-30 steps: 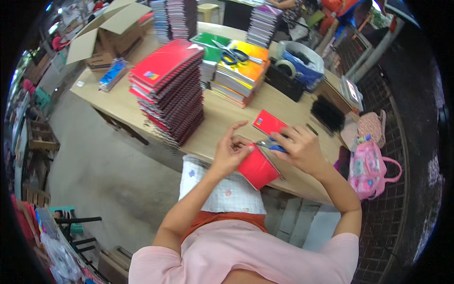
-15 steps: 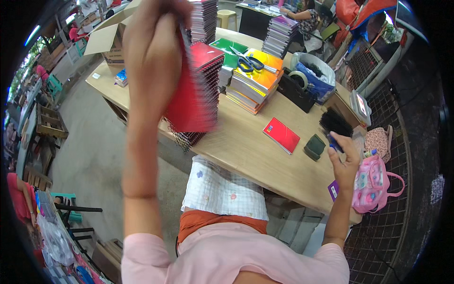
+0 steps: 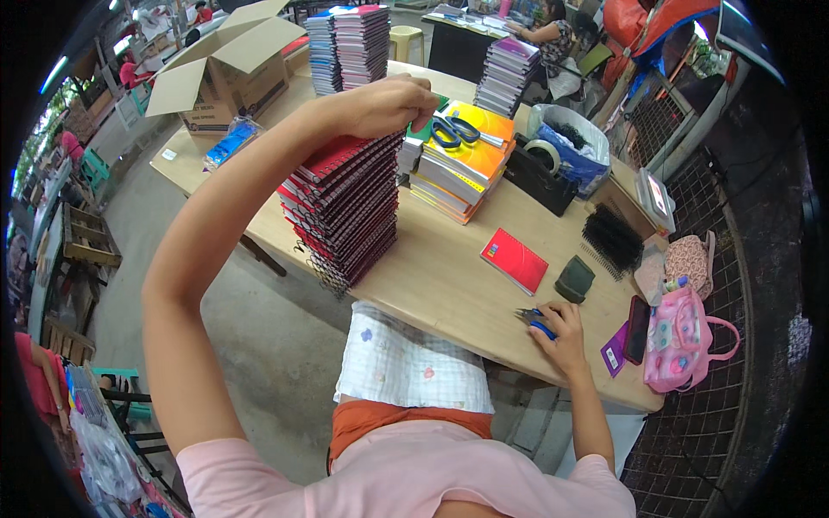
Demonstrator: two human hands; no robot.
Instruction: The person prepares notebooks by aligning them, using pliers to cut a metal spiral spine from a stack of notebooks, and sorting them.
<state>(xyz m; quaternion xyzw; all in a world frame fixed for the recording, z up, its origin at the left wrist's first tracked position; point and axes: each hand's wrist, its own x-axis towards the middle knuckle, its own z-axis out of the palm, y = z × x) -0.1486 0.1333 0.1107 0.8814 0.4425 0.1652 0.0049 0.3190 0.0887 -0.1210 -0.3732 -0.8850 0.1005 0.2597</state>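
A tall stack of red spiral notebooks (image 3: 341,203) rises near the table's front edge. Across its top lies my left hand (image 3: 393,105), fingers curled down over the far edge of the top red notebook (image 3: 345,155); the fingertips are partly hidden. My right hand (image 3: 563,338) is low over the table at the right, closed around the blue handles of small pliers (image 3: 528,316), whose jaws point left. Just beyond that hand are a single red notebook (image 3: 515,259) and a dark green block (image 3: 574,279).
Scissors (image 3: 455,131) lie on yellow and orange notebooks (image 3: 458,173). More notebook stacks (image 3: 363,47) and an open cardboard box (image 3: 229,82) stand farther back. At right are black wire coils (image 3: 611,240), a lined bin (image 3: 574,142), a phone (image 3: 636,330) and a pink bag (image 3: 678,337).
My left hand has come down from in front of the view, bringing a red notebook onto the stack. My right hand has moved left and nearer, lowering the pliers to the table.
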